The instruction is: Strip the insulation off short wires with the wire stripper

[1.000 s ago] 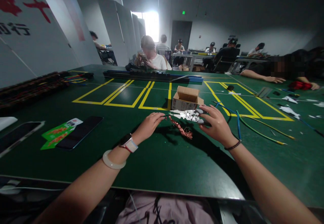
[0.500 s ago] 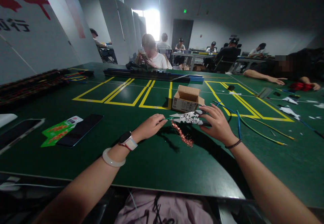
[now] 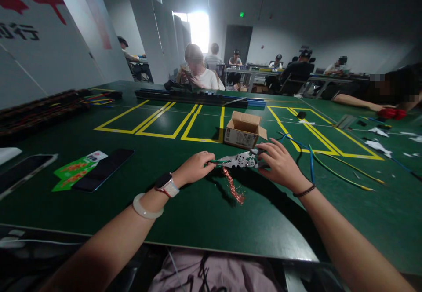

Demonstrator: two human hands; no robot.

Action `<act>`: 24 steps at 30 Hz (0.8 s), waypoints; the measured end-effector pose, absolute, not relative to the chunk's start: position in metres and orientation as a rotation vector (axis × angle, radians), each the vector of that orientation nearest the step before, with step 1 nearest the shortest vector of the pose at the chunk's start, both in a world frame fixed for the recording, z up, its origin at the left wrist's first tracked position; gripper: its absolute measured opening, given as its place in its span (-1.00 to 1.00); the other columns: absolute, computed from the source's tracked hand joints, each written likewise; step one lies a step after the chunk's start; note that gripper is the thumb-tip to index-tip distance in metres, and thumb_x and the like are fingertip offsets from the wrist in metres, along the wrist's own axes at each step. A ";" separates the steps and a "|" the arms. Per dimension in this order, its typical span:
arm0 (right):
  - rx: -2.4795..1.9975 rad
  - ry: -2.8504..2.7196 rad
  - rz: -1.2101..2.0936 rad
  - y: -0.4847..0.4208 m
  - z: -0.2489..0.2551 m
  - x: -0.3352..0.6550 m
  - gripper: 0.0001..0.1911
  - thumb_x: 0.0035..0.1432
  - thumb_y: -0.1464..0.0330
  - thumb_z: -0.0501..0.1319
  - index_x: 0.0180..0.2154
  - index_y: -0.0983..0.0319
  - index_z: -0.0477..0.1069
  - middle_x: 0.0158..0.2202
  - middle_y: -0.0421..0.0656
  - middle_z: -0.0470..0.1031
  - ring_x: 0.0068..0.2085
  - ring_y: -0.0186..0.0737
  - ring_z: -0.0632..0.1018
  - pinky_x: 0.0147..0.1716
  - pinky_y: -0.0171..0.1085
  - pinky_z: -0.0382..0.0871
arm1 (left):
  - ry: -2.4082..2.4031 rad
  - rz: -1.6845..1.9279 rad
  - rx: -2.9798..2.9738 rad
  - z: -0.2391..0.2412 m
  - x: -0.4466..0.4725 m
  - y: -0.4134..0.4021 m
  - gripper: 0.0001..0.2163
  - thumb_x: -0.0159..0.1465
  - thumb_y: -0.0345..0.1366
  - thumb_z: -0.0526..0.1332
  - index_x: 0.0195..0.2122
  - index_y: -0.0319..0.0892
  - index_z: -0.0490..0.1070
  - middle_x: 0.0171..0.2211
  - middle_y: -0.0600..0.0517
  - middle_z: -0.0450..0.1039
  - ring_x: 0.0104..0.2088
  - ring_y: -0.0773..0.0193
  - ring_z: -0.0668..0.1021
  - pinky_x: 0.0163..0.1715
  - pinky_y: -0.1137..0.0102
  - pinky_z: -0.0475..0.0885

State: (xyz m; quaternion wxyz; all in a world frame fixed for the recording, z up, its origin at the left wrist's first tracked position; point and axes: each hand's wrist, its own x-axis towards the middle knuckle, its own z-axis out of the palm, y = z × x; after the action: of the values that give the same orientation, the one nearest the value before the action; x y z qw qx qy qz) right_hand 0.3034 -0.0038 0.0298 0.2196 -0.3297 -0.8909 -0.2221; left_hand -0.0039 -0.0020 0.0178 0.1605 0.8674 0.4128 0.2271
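Note:
My left hand (image 3: 198, 167) pinches a short green wire (image 3: 217, 161), its fingers closed. Around the handles of silver wire strippers (image 3: 243, 159) my right hand (image 3: 278, 162) is closed. The strippers' jaws point left and meet the green wire close to my left fingertips; whether they bite on it I cannot tell. Below the jaws a bundle of frayed copper strands (image 3: 233, 187) slants down over the green table (image 3: 184, 217). Behind the strippers stands an open cardboard box (image 3: 241, 137).
To the left lie a dark phone (image 3: 104, 169), a green packet (image 3: 77, 169) and another device (image 3: 24, 173). Blue wire (image 3: 311, 164) and a yellow-green wire (image 3: 343, 175) lie at the right, near paper scraps (image 3: 377, 147). A person (image 3: 201, 70) sits opposite; another leans in at the right.
Both hands and the strippers have come slightly lower, the jaws tilting a little. The copper strands have shifted down and left. At the right, the other person's arm has drawn back.

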 end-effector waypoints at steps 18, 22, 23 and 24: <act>-1.077 -2.387 -0.265 0.009 -0.001 0.294 -0.96 0.21 0.37 0.09 -0.31 0.18 0.30 -0.41 -0.13 0.44 -0.36 -0.18 0.45 -0.32 -0.21 0.35 | 1.210 0.750 2.240 0.019 -0.005 0.002 -0.81 0.29 -0.27 0.04 -0.46 -0.19 0.28 -0.49 0.09 0.27 -0.46 0.30 0.35 -0.47 0.44 0.20; -1.175 -2.362 -0.135 0.009 -0.003 0.295 -0.78 0.21 0.34 0.12 -0.09 0.22 0.30 -0.27 -0.09 0.48 -0.28 -0.16 0.51 -0.29 -0.20 0.40 | 1.241 0.823 2.166 0.018 -0.005 0.003 -0.82 0.28 -0.26 0.06 -0.45 -0.19 0.24 -0.57 0.15 0.18 -0.53 0.35 0.29 -0.52 0.46 0.13; -1.184 -2.372 -0.078 0.008 -0.003 0.295 -0.76 0.20 0.34 0.14 -0.08 0.20 0.31 -0.24 -0.09 0.47 -0.26 -0.17 0.51 -0.28 -0.21 0.41 | 1.246 0.838 2.157 0.018 -0.005 0.003 -0.83 0.29 -0.26 0.06 -0.43 -0.19 0.25 -0.57 0.16 0.16 -0.55 0.36 0.28 -0.52 0.46 0.12; -1.191 -2.385 -0.022 0.006 -0.003 0.295 -0.76 0.18 0.34 0.16 -0.09 0.19 0.33 -0.23 -0.10 0.45 -0.25 -0.19 0.51 -0.27 -0.22 0.42 | 1.249 0.849 2.150 0.018 -0.005 0.002 -0.84 0.29 -0.25 0.06 -0.41 -0.20 0.26 -0.58 0.17 0.16 -0.55 0.37 0.27 -0.53 0.47 0.12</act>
State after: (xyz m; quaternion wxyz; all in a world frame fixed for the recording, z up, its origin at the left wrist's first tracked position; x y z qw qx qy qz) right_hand 0.2948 0.0064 -0.0034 0.2357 -0.4343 -0.8694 -0.0082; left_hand -0.0049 0.0024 0.0179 0.2543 0.7914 0.4598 0.3124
